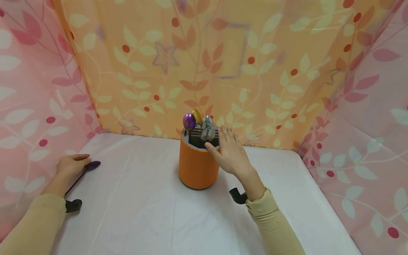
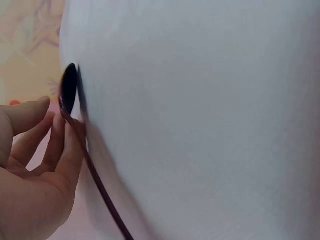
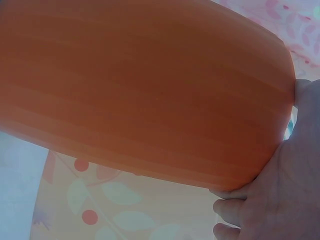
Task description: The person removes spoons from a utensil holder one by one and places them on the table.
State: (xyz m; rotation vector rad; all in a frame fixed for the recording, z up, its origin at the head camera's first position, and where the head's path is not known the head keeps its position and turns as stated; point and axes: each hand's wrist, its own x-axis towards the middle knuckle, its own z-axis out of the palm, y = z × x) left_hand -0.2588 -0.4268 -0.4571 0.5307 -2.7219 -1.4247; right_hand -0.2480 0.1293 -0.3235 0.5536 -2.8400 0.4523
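At the left side of the table, my left hand (image 1: 71, 165) is at a dark purple spoon (image 1: 93, 165). In the left wrist view, the thumb (image 2: 31, 115) stands a little apart from the bowl, while the other fingertips lie beside and behind the neck; the thin handle slants down toward the wrist. My right hand (image 1: 230, 152) rests on the top right rim of an orange cylindrical cutlery holder (image 1: 198, 168), fingers extended and thumb at the front. In the holder stand a purple spoon (image 1: 189, 122), a gold spoon (image 1: 197, 115) and silver spoons (image 1: 208, 133).
A white cloth covers the table (image 1: 143, 212). Behind it hangs a yellow-orange leaf-patterned cloth (image 1: 197, 46), with pink patterned cloths (image 1: 32, 88) at both sides. Black wrist-camera parts (image 1: 237, 196) show beside both wrists. The holder has a slotted top.
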